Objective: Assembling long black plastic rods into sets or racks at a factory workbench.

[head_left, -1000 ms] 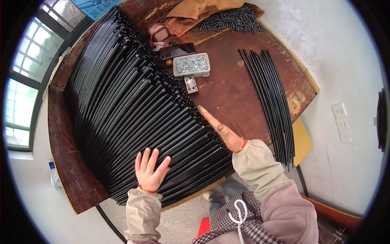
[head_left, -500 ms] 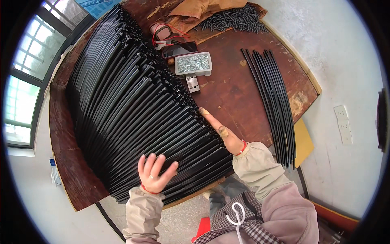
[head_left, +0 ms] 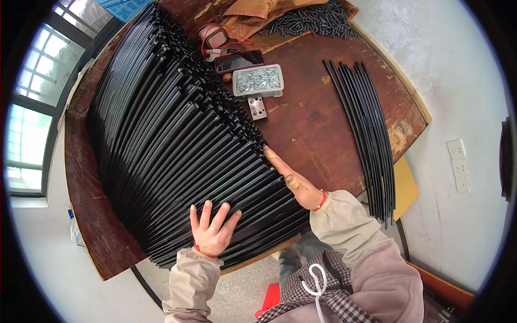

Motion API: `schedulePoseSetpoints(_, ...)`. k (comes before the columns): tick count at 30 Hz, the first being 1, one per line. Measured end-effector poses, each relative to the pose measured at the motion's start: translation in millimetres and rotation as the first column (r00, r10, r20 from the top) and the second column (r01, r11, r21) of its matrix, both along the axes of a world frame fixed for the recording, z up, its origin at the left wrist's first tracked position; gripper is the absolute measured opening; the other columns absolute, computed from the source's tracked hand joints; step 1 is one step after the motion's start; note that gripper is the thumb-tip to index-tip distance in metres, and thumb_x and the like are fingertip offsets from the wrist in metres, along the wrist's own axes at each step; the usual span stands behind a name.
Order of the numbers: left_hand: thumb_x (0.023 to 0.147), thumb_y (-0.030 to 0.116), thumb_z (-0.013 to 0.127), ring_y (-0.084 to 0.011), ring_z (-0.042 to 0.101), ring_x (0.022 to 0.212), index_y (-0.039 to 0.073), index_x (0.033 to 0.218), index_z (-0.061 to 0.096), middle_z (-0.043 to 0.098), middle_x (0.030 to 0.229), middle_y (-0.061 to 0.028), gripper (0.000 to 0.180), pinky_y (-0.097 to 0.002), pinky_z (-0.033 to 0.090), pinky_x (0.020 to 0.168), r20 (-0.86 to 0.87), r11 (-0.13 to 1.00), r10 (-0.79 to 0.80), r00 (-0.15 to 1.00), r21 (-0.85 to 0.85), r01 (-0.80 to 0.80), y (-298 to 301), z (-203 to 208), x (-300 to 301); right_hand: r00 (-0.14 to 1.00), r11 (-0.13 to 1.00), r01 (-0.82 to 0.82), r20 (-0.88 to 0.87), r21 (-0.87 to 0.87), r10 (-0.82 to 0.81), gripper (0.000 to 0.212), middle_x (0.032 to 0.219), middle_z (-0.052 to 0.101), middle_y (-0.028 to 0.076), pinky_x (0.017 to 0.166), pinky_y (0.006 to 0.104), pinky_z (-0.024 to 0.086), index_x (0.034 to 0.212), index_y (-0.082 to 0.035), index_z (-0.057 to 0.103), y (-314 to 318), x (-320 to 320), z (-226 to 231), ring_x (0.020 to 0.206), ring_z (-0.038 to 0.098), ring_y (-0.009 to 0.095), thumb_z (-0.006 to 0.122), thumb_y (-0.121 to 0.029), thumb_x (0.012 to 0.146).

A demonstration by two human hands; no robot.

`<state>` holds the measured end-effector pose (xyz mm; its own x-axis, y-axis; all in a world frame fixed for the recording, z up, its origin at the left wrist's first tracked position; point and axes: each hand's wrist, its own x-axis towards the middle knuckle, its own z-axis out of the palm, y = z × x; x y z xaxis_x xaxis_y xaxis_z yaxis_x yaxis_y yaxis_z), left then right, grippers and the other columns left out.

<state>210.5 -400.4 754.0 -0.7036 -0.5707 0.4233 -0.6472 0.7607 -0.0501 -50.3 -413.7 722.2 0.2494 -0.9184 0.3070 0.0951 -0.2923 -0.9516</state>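
A large stack of long, thin black rods (head_left: 177,161) covers the left part of the table, their ends forming a ragged edge toward the middle. My left hand (head_left: 214,232) lies over the near rods, its fingers spread and a ring on one finger. Flat along the rod ends stands my right hand (head_left: 296,183), fingers stretched out together with the palm side toward the stack. Tape wraps a fingertip and the thumb of that hand. Neither hand grips anything.
Past the rod ends stand a white tub of small silver pins (head_left: 258,81), a drilled metal block (head_left: 257,107) and a phone (head_left: 238,61). Small black pieces (head_left: 312,21) are heaped on brown cloth at the back. A smaller rod bundle (head_left: 366,140) overhangs the right table edge.
My left hand has moved slightly right and come down onto the rods. My right hand has shifted a little along the rod ends, toward me.
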Motion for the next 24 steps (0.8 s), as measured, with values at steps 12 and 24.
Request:
schedulePoseSetpoints(12, 0.077, 0.016, 0.059, -0.0338, 0.034, 0.125, 0.009, 0.117, 0.056, 0.045, 0.130, -0.0102, 0.041, -0.0488, 0.023, 0.104, -0.102, 0.956, 0.227, 0.969, 0.214, -0.201, -10, 31, -2, 0.998, 0.998, -0.032, 0.057, -0.046, 0.035, 0.068, 0.147, 0.009, 0.015, 0.111, 0.0388, 0.007, 0.140, 0.001, 0.015, -34, -10, 36, 0.136, 0.008, 0.027, 0.020, -0.049, 0.094)
schedulePoseSetpoints(24, 0.080, 0.020, 0.051, -0.0378, 0.032, 0.126, 0.000, 0.126, 0.045, 0.041, 0.134, -0.0150, 0.050, -0.0475, 0.023, 0.103, -0.090, 0.943, 0.288, 0.953, 0.201, -0.266, -24, 26, -12, 0.992, 0.984, -0.099, -0.087, -0.147, 0.087, 0.065, 0.147, 0.009, 0.015, 0.110, 0.0367, 0.009, 0.140, 0.000, 0.015, -48, 9, 41, 0.136, 0.009, 0.026, 0.022, -0.046, 0.095)
